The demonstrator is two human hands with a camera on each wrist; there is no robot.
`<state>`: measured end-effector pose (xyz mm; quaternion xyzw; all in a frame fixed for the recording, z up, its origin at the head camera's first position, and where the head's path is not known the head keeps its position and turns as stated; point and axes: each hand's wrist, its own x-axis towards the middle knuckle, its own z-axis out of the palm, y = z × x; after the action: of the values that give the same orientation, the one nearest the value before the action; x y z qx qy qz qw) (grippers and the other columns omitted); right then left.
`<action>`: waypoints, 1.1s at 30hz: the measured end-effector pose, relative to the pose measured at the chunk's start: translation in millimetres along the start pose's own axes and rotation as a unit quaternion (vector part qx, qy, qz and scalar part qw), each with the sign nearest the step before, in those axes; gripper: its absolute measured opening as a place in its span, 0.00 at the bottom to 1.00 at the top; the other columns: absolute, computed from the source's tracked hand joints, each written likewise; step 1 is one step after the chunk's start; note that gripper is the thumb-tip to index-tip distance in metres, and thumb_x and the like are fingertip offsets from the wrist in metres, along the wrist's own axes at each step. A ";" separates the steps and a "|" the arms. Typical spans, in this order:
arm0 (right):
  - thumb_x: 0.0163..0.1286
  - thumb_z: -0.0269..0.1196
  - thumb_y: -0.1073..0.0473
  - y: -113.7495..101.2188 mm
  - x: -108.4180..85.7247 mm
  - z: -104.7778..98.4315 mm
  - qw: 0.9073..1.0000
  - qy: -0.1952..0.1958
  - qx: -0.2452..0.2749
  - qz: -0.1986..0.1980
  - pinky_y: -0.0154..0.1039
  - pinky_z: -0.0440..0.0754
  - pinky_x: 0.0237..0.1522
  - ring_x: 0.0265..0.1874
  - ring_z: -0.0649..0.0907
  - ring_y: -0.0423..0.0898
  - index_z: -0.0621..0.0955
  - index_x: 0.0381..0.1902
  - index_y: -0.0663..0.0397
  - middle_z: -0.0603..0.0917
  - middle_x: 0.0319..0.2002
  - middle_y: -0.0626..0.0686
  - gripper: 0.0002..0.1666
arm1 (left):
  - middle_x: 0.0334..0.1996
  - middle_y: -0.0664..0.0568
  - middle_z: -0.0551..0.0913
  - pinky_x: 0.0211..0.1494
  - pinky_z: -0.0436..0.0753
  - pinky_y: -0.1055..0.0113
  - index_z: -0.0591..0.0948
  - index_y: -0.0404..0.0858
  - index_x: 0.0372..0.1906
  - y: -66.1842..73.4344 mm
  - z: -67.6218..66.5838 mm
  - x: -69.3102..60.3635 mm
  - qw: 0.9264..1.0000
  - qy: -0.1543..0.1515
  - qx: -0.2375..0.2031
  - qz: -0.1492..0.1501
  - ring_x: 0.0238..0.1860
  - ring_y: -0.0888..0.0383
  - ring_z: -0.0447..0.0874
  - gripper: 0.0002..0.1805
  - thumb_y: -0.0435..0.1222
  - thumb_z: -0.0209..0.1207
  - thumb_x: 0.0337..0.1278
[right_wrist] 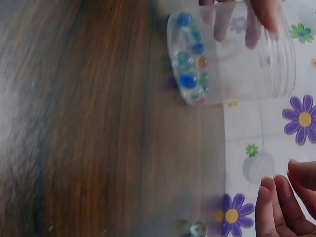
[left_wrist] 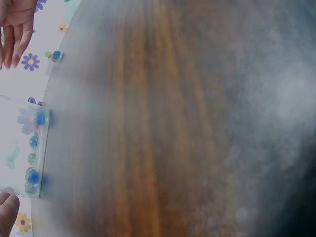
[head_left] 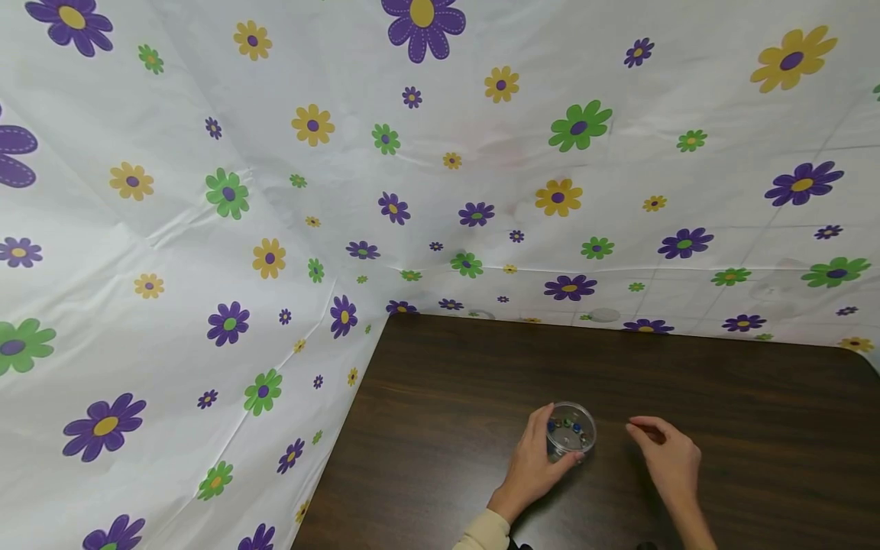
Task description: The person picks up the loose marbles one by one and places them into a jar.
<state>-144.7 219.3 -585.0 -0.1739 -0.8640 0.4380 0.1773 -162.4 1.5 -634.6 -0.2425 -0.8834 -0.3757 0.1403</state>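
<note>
My left hand (head_left: 531,472) grips a clear plastic jar (head_left: 570,441) standing on the table, thumb on the near side and fingers round the far side. Several glass marbles (right_wrist: 188,80), blue, green, clear and reddish, lie on its bottom. To the right of the jar, my right hand (head_left: 668,458) hovers apart from it, its fingers loosely bent with thumb and fingertips close together. Nothing shows between those fingers (right_wrist: 265,195) in the right wrist view. A single loose bluish marble (left_wrist: 57,56) appears outside the jar near the right hand; in the head view I cannot make it out.
The dark wooden table (head_left: 440,397) reaches back to a white sheet (head_left: 385,176) printed with purple, yellow and green flowers, which hangs behind it and along its left side. Part of a light sleeve (head_left: 486,531) covers the left forearm.
</note>
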 end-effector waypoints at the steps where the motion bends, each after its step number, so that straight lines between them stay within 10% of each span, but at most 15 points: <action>1: 0.64 0.75 0.66 1.9 0.3 -0.9 1.000 0.002 -0.004 0.001 0.23 0.70 0.25 0.25 0.75 0.22 0.90 0.38 0.60 0.90 0.37 0.60 0.05 | 0.69 0.49 0.71 0.62 0.80 0.59 0.62 0.38 0.77 0.0 -0.1 0.0 1.000 0.000 0.000 0.000 0.65 0.54 0.77 0.47 0.53 0.70 0.62; 18: 0.60 0.73 0.73 27.6 4.1 -10.8 0.998 0.011 -0.054 -0.001 0.19 0.65 0.29 0.27 0.81 0.35 0.88 0.40 0.65 0.89 0.38 0.64 0.10 | 0.70 0.49 0.71 0.63 0.80 0.59 0.62 0.38 0.77 0.9 -0.5 -0.3 1.000 -0.006 -0.003 -0.007 0.65 0.54 0.76 0.46 0.54 0.69 0.63; 25: 0.61 0.72 0.73 34.1 3.3 -12.9 0.998 -0.008 -0.060 0.009 0.30 0.67 0.36 0.35 0.87 0.59 0.87 0.42 0.68 0.89 0.39 0.66 0.10 | 0.70 0.49 0.71 0.63 0.79 0.58 0.62 0.38 0.77 1.7 -1.2 -0.3 1.000 -0.008 -0.006 -0.010 0.66 0.54 0.76 0.47 0.54 0.69 0.63; 33: 0.60 0.73 0.73 42.0 4.0 -13.2 0.998 -0.014 -0.060 0.002 0.46 0.68 0.43 0.24 0.80 0.33 0.87 0.40 0.69 0.89 0.36 0.65 0.10 | 0.70 0.49 0.70 0.63 0.79 0.58 0.63 0.36 0.77 1.7 -1.2 -0.4 1.000 -0.011 -0.007 -0.013 0.66 0.54 0.76 0.46 0.54 0.69 0.63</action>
<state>-136.0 253.7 -611.4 -0.1799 -0.8909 0.3877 0.1535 -161.0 1.6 -632.9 -0.2359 -0.8852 -0.3812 0.1244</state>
